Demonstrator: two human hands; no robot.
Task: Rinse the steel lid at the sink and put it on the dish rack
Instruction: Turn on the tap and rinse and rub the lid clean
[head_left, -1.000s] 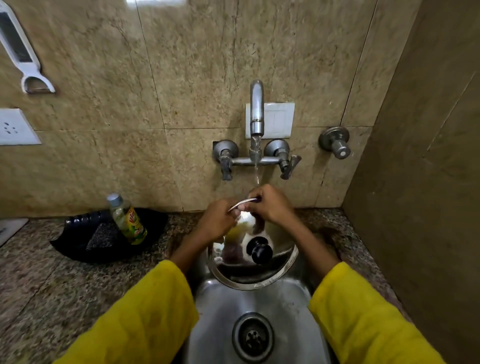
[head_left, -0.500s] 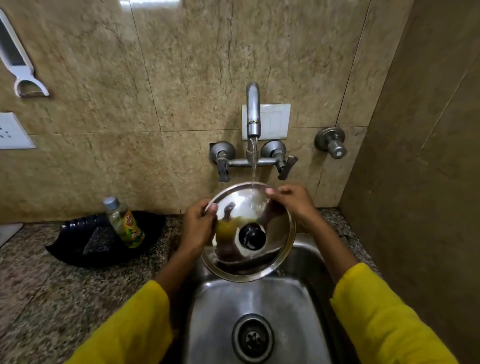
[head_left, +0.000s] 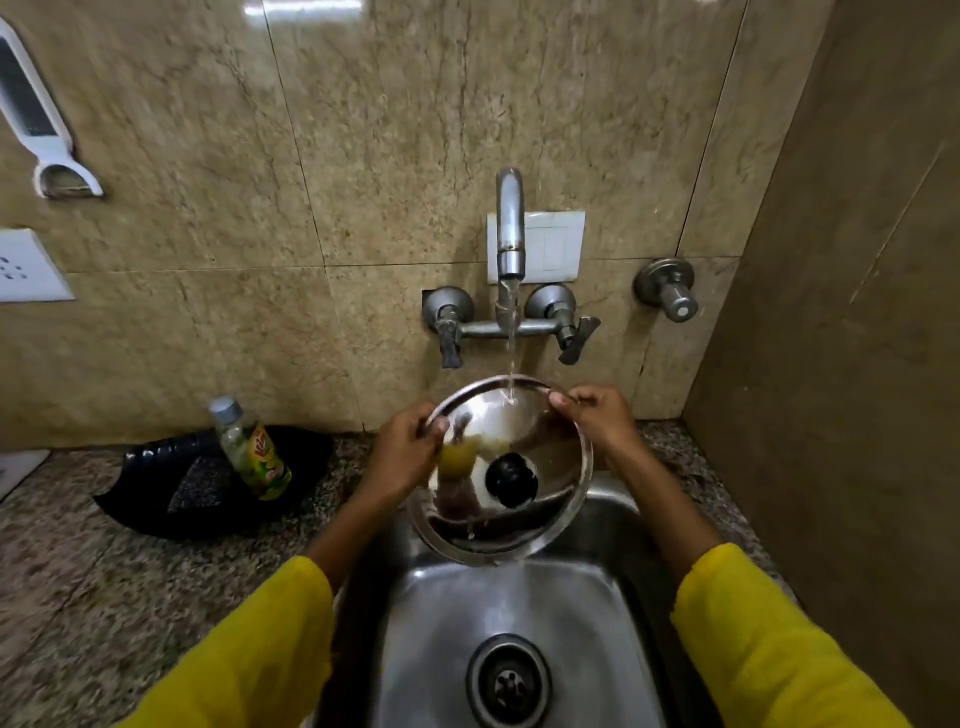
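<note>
Wall: beige marble-look tiles (head_left: 363, 156) rise behind the sink, carrying a white switch plate (head_left: 556, 247) behind the spout and a white socket plate (head_left: 26, 267) at far left.
Counter: speckled granite (head_left: 104, 571) runs along the left of the basin.
Sink: a steel basin (head_left: 597, 623) sits at bottom centre, its round drain (head_left: 508, 680) in full view.
Sleeves: yellow sleeves (head_left: 769, 649) cover both forearms.
Steel lid: the steel lid (head_left: 550, 447) is held tilted over the far end of the sink, its top face and black knob (head_left: 511, 479) toward the camera, the upper edge directly under the running water.
Tray: a black tray (head_left: 156, 499) lies on the counter by the wall.
Tap: the wall-mounted tap (head_left: 510, 228) pours a thin stream (head_left: 511, 353) onto the lid near its upper rim.
Left hand: the left hand (head_left: 408, 452) grips the lid's left rim, thumb over the edge.
Right hand: the right hand (head_left: 597, 415) pinches the upper right rim.
Bottle: a small green-labelled bottle (head_left: 252, 449) stands tilted in the tray.
Valve: a separate round valve (head_left: 670, 288) projects from the wall right of the tap.
Hanging tool: a white-handled utensil (head_left: 39, 124) hangs at upper left.
</note>
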